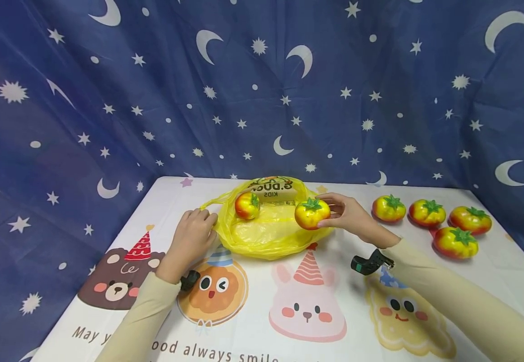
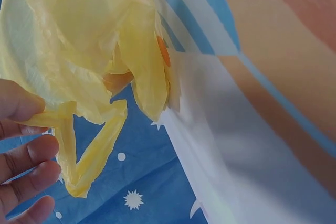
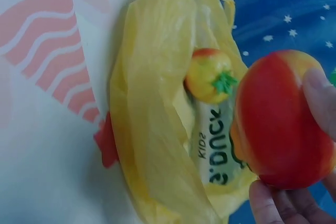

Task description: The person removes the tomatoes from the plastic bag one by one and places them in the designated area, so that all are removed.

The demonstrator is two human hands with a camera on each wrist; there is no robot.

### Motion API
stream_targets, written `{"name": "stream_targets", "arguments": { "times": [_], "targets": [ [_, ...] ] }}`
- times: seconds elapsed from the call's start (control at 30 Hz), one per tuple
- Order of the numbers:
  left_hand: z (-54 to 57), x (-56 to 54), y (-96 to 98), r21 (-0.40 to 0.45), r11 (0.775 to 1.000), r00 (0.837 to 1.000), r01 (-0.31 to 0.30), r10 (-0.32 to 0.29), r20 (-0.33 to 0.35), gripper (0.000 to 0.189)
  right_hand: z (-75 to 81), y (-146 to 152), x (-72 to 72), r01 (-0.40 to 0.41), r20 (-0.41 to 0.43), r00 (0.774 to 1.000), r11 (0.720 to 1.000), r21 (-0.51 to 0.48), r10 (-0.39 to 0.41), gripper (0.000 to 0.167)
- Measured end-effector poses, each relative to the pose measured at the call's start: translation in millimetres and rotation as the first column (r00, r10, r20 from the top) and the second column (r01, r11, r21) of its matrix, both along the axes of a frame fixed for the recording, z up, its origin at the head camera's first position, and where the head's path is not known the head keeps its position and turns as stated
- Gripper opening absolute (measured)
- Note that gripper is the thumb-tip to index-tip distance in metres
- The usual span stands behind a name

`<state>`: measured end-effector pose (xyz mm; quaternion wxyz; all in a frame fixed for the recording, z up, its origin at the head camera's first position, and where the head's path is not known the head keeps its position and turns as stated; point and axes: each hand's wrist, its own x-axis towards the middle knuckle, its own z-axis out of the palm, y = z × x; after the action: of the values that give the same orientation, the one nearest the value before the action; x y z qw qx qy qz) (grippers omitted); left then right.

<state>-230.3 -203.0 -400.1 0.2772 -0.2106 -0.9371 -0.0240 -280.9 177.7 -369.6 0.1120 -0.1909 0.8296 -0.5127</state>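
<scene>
A yellow plastic bag (image 1: 266, 247) lies on the table with its mouth spread, printed lettering showing inside. My left hand (image 1: 192, 232) pinches the bag's handle (image 2: 65, 145) between thumb and forefinger at the left, as the left wrist view shows. In my right hand (image 1: 351, 217) is a red and yellow tomato (image 1: 311, 214) with a green leafy top, held over the right side of the bag's mouth. The right wrist view shows the red underside of this held tomato (image 3: 283, 121). Another tomato (image 1: 246, 206) rests inside the bag at the left.
Several more tomatoes (image 1: 426, 213) sit grouped at the right of the table. The white tablecloth (image 1: 252, 301) bears printed cartoon faces and lettering. A blue curtain (image 1: 243, 90) with moons and stars hangs behind and to the left.
</scene>
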Motion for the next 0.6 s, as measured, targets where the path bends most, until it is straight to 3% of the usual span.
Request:
{"name": "stream_targets", "arguments": {
  "times": [0.27,0.6],
  "targets": [
    [-2.1,-2.4,0.1,0.002,1.0,1.0,0.006,-0.006,-0.007,0.01,6.8,25,10.7,0.01,-0.027,1.0,0.999,0.037,-0.009,0.07],
    [0.9,-1.2,1.9,0.001,1.0,1.0,0.002,-0.002,0.003,0.009,4.5,56,22.0,0.087,-0.03,0.996,0.991,0.106,-0.084,0.068]
  ]
}}
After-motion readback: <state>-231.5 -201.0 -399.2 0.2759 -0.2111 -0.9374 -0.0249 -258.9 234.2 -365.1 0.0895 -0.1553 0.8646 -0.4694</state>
